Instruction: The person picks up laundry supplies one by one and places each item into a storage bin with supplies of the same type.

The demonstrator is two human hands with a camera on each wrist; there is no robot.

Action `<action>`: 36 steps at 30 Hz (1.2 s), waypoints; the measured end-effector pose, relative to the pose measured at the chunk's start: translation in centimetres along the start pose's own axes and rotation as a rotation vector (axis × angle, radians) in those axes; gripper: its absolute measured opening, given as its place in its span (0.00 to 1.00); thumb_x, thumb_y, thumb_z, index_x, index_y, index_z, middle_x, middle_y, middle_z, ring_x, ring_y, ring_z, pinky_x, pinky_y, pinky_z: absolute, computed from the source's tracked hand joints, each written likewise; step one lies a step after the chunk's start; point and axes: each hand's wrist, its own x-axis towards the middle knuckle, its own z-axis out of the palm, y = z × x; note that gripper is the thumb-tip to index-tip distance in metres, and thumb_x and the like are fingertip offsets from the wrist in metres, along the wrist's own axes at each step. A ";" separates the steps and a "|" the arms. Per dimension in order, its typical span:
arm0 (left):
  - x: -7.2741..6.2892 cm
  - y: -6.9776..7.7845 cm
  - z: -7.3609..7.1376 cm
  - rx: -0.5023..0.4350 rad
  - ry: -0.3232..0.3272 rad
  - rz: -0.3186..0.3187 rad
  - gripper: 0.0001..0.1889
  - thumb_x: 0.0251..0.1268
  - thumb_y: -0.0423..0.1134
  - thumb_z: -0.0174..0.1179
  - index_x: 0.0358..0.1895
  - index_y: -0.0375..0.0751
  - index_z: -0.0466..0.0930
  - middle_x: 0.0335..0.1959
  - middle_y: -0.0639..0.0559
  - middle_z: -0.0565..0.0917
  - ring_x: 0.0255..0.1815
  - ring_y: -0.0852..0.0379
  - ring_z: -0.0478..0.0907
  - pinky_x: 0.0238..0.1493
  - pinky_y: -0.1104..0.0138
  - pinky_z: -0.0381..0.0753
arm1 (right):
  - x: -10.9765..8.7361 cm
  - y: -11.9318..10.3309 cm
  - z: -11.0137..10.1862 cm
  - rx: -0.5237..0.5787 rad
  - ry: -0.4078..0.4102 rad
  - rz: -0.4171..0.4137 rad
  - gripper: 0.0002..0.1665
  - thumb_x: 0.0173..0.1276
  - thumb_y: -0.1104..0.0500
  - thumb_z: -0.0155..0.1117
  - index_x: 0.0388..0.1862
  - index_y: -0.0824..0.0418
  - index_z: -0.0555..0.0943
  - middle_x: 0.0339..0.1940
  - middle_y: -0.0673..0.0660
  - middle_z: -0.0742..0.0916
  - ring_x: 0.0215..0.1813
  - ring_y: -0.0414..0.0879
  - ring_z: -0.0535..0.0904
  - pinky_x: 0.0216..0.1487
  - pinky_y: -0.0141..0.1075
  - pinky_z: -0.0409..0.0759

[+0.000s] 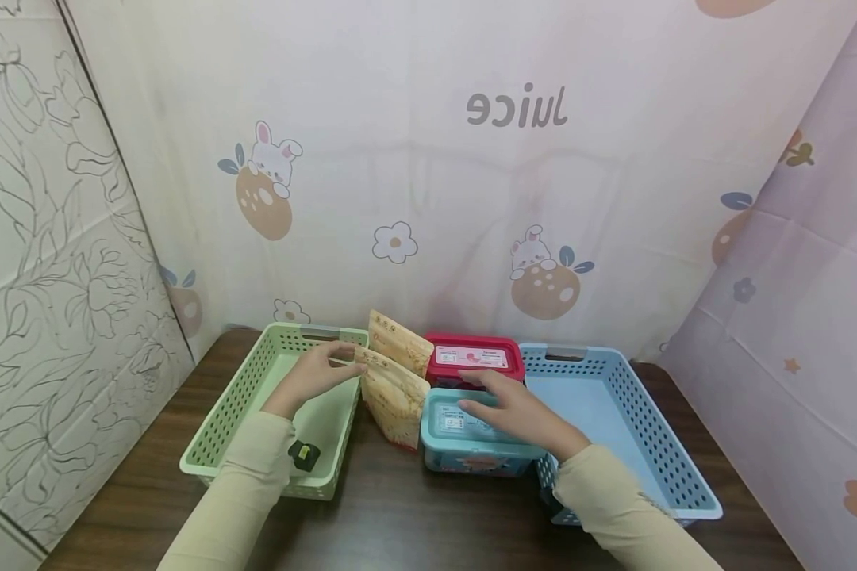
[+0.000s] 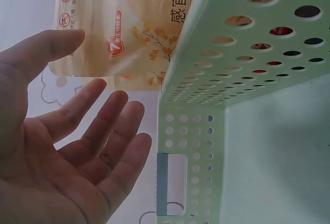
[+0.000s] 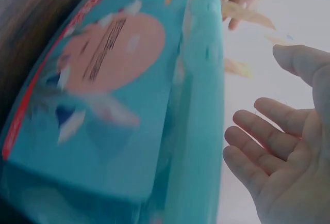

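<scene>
Plainly, your left grip (image 1: 320, 371) hangs relaxed by the front pouch (image 1: 394, 396), perhaps touching; your right grip (image 1: 516, 406) hovers outspread over the blue tub (image 1: 471, 461).

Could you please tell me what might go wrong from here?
The front pouch stands close to the left grip, so a stray nudge might tip it over. The turquoise box sits between that pouch and the blue basket with little room, so sliding it sideways could shove either one.

We'd call it a curtained-off nook, room type unclear tbh: bunny-print cloth (image 1: 443, 190) behind the wood-grain table (image 1: 400, 523), flower-sketch cloth (image 1: 57, 301) along its left.
</scene>
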 end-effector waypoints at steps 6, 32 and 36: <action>0.1 -0.2 0.1 0.005 -0.011 -0.022 0.30 0.66 0.50 0.67 0.66 0.35 0.75 0.57 0.38 0.81 0.58 0.39 0.78 0.54 0.48 0.80 | 0.3 -0.8 0.8 0.079 -0.042 -0.017 0.34 0.68 0.44 0.69 0.71 0.49 0.73 0.65 0.49 0.79 0.66 0.51 0.74 0.59 0.56 0.78; 0.6 -0.4 0.2 0.049 -0.016 -0.070 0.20 0.64 0.50 0.68 0.51 0.38 0.85 0.51 0.44 0.83 0.54 0.43 0.78 0.50 0.50 0.80 | 2.8 -3.1 3.4 0.042 -0.058 -0.156 0.16 0.67 0.47 0.71 0.48 0.53 0.84 0.41 0.43 0.84 0.43 0.40 0.79 0.47 0.37 0.83; 0.5 -0.4 0.2 0.047 -0.021 -0.066 0.17 0.65 0.49 0.68 0.47 0.40 0.87 0.50 0.45 0.84 0.53 0.44 0.78 0.50 0.49 0.80 | 3.0 -3.1 3.7 0.043 -0.071 -0.170 0.09 0.68 0.49 0.71 0.40 0.51 0.84 0.33 0.42 0.84 0.36 0.39 0.79 0.40 0.35 0.83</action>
